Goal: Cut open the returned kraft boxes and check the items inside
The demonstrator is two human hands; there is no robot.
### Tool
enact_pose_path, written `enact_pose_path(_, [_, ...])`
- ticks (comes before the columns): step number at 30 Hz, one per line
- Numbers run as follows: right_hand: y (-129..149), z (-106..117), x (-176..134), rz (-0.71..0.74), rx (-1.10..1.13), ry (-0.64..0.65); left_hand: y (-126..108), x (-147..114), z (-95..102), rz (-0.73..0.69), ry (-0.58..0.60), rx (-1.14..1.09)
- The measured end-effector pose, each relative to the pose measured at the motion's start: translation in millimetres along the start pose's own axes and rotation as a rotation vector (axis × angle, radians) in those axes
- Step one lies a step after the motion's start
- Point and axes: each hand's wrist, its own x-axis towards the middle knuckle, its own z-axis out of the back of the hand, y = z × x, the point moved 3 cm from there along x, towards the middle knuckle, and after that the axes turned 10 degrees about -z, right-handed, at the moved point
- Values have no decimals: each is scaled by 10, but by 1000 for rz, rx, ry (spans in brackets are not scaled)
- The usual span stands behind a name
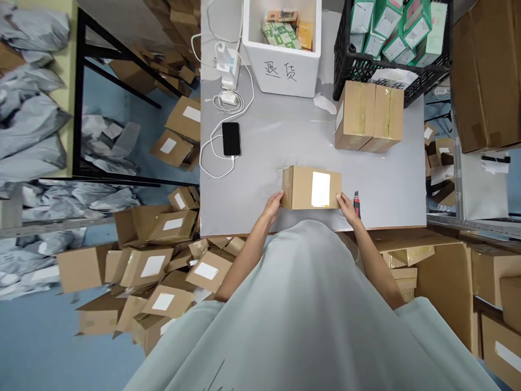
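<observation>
A brown cardboard box (pixel 301 187) with a white label (pixel 321 189) is at the near side of the grey table (pixel 277 136). My left hand (pixel 273 205) grips its left end and my right hand (pixel 345 206) grips the right end, thumbs against the cardboard. Both hands are closed on it; the fingers behind the box are partly hidden. Just right of my right hand lies a red and black utility knife (pixel 357 204). Whether the box rests on the table or is lifted slightly, I cannot tell.
Two taped boxes (pixel 368 117) stand by a black crate (pixel 342 70) of green-and-white packages. A white foam box (pixel 285 76) holds small cartons. Left are a phone (pixel 231 139), its cable and a power strip (pixel 230 70). Opened boxes (pixel 163 271) pile up on the floor.
</observation>
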Motion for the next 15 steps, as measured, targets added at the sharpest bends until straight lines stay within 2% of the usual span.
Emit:
enact_pose_path(2, [49,93,-65,37,-67,-183,-64,-63,-45,13,16,-16])
enact_pose_path(4, [147,118,-196,105,-118,-285,-155,-150,-109,4,50,-44])
enact_pose_path(9, [466,-86,-548,271,-140,-194,-379,-318,-347,-23,138,-75])
enact_pose_path(12, [569,-151,-601,275,-166,-233,-459,-339,-497,-51,189,-87])
enact_pose_path(15, [587,-116,-573,267,-155,-266,-495,-333,-580,-66,210,-63])
